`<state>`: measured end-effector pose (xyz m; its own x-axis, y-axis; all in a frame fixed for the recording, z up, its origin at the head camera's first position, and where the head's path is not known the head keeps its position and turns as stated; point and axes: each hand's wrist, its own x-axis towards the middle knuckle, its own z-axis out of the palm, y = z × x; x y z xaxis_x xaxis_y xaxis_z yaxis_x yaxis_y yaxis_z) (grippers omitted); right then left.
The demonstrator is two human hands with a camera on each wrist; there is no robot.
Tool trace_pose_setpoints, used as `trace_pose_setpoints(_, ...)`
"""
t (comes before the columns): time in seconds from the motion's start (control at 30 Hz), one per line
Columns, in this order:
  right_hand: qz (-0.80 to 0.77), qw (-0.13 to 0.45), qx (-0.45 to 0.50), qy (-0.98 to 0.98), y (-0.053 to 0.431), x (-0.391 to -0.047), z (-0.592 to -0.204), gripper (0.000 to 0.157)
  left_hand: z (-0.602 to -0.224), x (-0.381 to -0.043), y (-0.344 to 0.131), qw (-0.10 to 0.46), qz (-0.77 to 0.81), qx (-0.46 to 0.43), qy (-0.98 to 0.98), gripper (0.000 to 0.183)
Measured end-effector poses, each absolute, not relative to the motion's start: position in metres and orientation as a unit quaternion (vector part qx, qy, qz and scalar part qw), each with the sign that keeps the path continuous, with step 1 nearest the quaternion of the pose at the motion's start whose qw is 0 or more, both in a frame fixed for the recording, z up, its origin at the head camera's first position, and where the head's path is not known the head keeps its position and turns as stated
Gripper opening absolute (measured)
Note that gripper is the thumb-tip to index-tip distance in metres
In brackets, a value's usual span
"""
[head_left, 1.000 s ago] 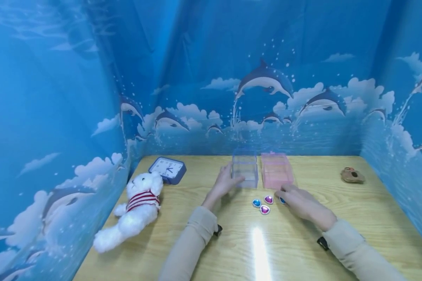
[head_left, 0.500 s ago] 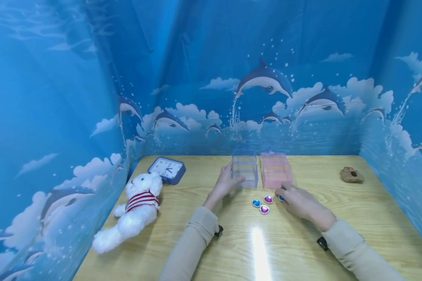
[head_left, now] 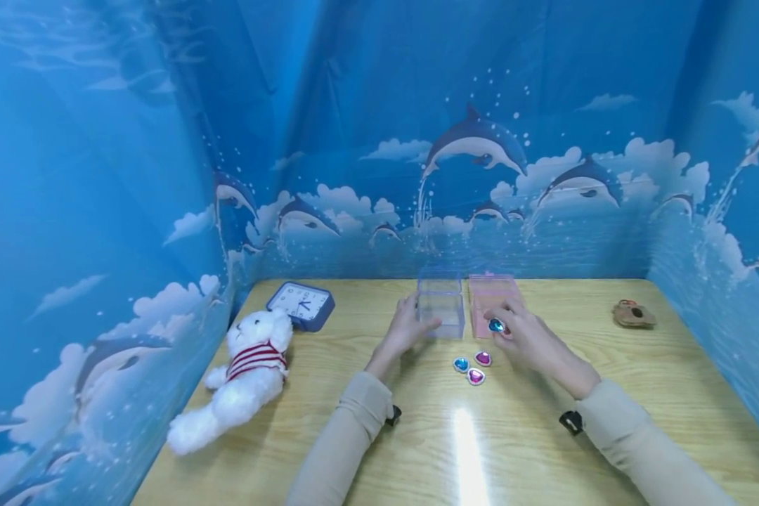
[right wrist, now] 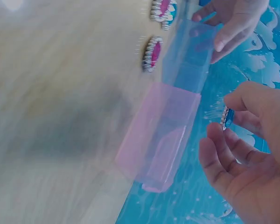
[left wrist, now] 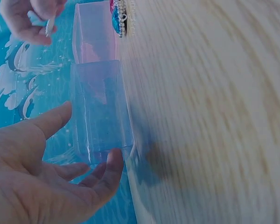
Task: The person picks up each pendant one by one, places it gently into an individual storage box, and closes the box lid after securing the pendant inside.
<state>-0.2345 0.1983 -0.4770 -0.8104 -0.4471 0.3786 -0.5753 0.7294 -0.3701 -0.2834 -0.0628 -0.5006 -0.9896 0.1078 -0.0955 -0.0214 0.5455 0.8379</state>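
Note:
A see-through blue box (head_left: 441,316) stands at the back of the table with its lid raised. My left hand (head_left: 407,327) holds it at its left end, thumb on one side and fingers on the other. Right beside it is a see-through pink box (head_left: 481,327), also with its lid up. Over the pink box my right hand (head_left: 525,337) pinches a blue gem (right wrist: 227,118) with a silvery beaded rim between thumb and fingers. On the table in front of the boxes lie a blue gem (head_left: 461,365) and two pink gems, one nearer the pink box (head_left: 483,358).
A white plush bear (head_left: 247,379) in a striped shirt lies at the left, against a blue clock (head_left: 302,305). At the far right is a small brown object (head_left: 632,315). A dolphin-printed curtain (head_left: 379,140) encloses the table (head_left: 405,450) at the back and sides.
My right hand has lifted the blue gem off the table and carried it up and slightly left, over the pink box. The left hand has stayed at the blue box.

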Motion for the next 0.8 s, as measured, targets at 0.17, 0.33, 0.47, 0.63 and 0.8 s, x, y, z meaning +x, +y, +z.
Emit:
trace_pose_setpoints(0.17, 0.254, 0.152, 0.276, -0.915, 0.189, -0.247, -0.47, 0.032, -0.501, -0.284, -0.064, 0.069, 0.483, 0.026, 0.873, 0.089)
trace_pose_setpoints(0.33, 0.267, 0.172, 0.286, -0.904, 0.18, -0.26, -0.467, 0.031, -0.502, -0.284, -0.066, 0.074, 0.491, 0.032, 0.867, 0.089)
trace_pose_setpoints(0.47, 0.276, 0.16, 0.277, -0.906, 0.174, -0.267, -0.466, 0.029, -0.502, -0.285, -0.067, 0.079, 0.495, 0.032, 0.865, 0.088)
trace_pose_setpoints(0.63, 0.282, 0.13, 0.263, -0.914, 0.165, -0.276, -0.463, 0.025, -0.502, -0.287, -0.068, 0.078, 0.516, 0.029, 0.852, 0.087)
trace_pose_setpoints(0.8, 0.296, 0.085, 0.25, -0.918, 0.157, -0.283, -0.462, 0.026, -0.502, -0.287, -0.069, 0.082, 0.52, 0.024, 0.85, 0.088)
